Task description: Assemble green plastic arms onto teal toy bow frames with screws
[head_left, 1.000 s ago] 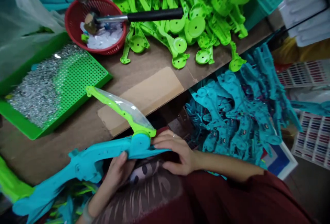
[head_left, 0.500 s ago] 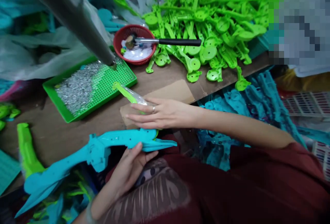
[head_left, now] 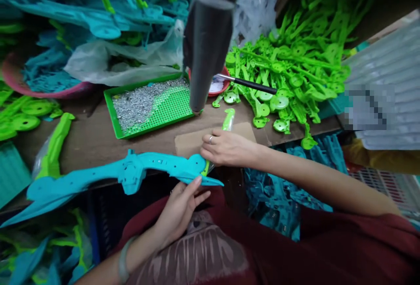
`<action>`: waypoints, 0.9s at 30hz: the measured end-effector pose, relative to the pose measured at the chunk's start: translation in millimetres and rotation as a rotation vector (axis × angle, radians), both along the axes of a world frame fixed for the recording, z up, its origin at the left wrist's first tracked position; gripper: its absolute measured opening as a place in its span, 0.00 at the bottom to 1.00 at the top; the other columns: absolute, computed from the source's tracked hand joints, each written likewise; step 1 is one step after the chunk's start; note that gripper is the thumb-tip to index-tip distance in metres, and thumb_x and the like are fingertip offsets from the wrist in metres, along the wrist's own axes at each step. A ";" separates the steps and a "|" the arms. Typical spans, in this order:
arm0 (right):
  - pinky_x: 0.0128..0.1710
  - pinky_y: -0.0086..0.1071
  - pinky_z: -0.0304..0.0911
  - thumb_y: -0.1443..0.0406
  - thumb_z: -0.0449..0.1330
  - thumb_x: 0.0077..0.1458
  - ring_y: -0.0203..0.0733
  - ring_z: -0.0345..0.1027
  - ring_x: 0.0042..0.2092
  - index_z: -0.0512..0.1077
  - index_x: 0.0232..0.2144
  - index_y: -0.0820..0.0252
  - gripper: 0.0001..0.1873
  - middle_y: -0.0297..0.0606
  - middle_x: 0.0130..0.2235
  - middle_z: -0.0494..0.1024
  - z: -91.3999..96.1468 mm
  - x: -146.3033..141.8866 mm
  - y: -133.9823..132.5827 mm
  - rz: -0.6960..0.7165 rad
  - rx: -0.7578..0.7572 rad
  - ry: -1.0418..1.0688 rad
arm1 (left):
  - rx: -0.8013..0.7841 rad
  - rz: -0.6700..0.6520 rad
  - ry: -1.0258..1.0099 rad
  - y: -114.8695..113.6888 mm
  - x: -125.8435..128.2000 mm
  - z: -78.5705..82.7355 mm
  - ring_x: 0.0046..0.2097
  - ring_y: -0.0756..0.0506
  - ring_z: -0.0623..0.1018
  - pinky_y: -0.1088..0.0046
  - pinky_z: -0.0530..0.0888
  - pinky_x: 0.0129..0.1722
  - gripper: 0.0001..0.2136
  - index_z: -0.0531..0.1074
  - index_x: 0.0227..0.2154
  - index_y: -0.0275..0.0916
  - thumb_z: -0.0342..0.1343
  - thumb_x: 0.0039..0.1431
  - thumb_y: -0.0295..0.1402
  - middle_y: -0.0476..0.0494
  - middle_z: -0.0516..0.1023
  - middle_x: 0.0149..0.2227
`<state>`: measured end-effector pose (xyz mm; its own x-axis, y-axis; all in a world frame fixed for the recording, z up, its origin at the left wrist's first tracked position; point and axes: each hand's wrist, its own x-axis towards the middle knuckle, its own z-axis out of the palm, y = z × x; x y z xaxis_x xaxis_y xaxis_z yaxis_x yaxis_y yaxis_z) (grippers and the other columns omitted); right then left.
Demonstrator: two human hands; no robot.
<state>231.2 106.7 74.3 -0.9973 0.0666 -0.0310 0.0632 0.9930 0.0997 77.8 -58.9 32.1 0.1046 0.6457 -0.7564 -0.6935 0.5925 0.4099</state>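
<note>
R hand closed on lime arm, L hand at rt end of blue part

Long blue part lies along bench near edge, partly overhanging. L hand abt half open: thumb stretched, tip on part's lower edge close to rt end, fingers curled below; can't tell how firmly it grips. R hand's fingers bent over lime arm, just beside part's rounded rt end. Arm's far tip sticks out past knuckles, w/ clear film on its rt side; its near end shows btwn hand & blue part. Ring on R hand, pale bangle on L wrist.

Cardboard piece under R hand, at near edge. Second lime arm stands off blue part's left end, toward bench's left end.

Farther back, mid-bench: green tray w/ heap of small metal bits, mostly its left side. Grey cylindrical tool hangs in front of tray's rt end & hides part of red basket; black-handled tool reaches from basket toward big lime pile at bench's rt end. Pink basin w/ teal pieces, far left. More teal parts below near edge, rt.
</note>
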 end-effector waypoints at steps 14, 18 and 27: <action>0.39 0.42 0.56 0.66 0.59 0.64 0.52 0.65 0.44 0.72 0.42 0.66 0.08 0.46 0.38 0.76 -11.9 1.8 -9.0 -0.185 -0.161 -0.180 | 0.087 -0.002 -0.079 6.2 20.2 -11.1 0.44 0.40 0.82 0.64 0.80 0.44 0.20 0.80 0.37 0.37 0.74 0.45 0.45 0.38 0.83 0.39; 0.51 0.45 0.63 0.58 0.65 0.59 0.53 0.66 0.53 0.69 0.55 0.66 0.26 0.50 0.50 0.75 6.3 -2.8 -7.7 -0.354 -0.615 -0.196 | 0.088 0.021 -0.092 3.3 22.4 -18.7 0.41 0.41 0.83 0.66 0.80 0.42 0.21 0.80 0.36 0.35 0.75 0.43 0.44 0.39 0.84 0.38; 0.51 0.41 0.68 0.57 0.65 0.60 0.51 0.73 0.51 0.71 0.52 0.63 0.22 0.47 0.50 0.78 -3.5 -34.7 -9.3 -0.477 -0.926 -0.273 | 0.055 0.041 -0.143 -15.9 25.2 -33.3 0.49 0.39 0.82 0.66 0.80 0.46 0.27 0.76 0.47 0.40 0.72 0.47 0.49 0.40 0.83 0.46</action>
